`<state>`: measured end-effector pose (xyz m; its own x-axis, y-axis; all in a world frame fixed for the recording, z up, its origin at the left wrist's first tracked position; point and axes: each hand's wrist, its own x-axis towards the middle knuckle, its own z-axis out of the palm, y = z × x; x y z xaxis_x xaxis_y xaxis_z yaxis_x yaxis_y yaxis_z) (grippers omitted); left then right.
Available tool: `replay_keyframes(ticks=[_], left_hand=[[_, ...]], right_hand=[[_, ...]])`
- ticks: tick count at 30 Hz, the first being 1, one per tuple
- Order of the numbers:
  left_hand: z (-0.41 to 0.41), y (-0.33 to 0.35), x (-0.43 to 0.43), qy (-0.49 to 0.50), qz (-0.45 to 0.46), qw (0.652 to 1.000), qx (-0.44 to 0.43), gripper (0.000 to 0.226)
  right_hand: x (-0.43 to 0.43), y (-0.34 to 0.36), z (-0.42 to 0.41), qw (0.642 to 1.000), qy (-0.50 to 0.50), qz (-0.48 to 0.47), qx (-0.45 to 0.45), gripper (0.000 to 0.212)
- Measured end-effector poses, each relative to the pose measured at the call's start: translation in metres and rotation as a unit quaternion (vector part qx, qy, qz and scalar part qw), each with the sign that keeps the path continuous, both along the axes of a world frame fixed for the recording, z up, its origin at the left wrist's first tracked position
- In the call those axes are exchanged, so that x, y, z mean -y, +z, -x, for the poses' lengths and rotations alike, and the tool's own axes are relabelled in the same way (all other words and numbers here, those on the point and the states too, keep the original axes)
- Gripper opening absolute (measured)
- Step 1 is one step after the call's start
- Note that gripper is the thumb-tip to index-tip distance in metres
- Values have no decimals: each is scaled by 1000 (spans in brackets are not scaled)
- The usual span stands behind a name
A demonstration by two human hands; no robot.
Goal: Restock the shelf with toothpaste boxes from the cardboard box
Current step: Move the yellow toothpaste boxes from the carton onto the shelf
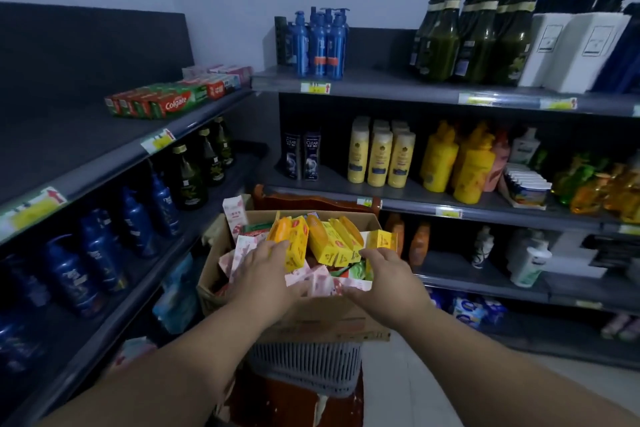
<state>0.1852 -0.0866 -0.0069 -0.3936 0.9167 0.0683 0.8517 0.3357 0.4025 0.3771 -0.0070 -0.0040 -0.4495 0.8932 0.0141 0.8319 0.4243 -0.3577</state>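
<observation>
A cardboard box [311, 315] sits in the lower centre of the frame, open at the top and crammed with small packs. Yellow boxes [325, 246] stand on end at the back and pink-and-white boxes [325, 282] lie jumbled in front; their print is too small to read. The box rests on a grey plastic basket [304, 364], which raises it to easy reach.

Both of the person's arms stretch forward into it. The left hand [266, 270] lies spread and relaxed over the pink-and-white boxes, fingertips against a yellow one, apparently sorting through the stock rather than gripping. The right hand [388, 274] reaches in from the right edge, fingers dipping among the boxes; whether it grips one cannot be told.

The shelf [69, 139] to be filled runs along the upper left of the frame. Red-and-green toothpaste boxes [156, 102] marked "Colgate" lie flat in a row at its far end, and much dark board is bare in front of them, so the new stock probably belongs there. Yellow price tags line the shelf edges.

Below it stand blue bottles [100, 253]. Right of centre, two dark bottles [303, 156] read "CLEAR", beside cream-yellow bottles [381, 159]. Dark green pump bottles [478, 38] fill the upper right.
</observation>
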Motion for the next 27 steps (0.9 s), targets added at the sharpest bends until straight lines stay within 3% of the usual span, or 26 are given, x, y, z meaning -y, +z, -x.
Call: replay_keyframes(ticks=[10,21,27], left_hand=[[46,-32,-62,20,31,998,57,80],[39,-40,-93,71,33,993,89,75],[24,-39,-102,77,70,994,23,66]], right_hand=[[-46,-33,35,996,-65,63,-10,76],[-93,-45,64,994,-30,88,-61,58],[-119,-52,91,994,-14,99,-47,55]])
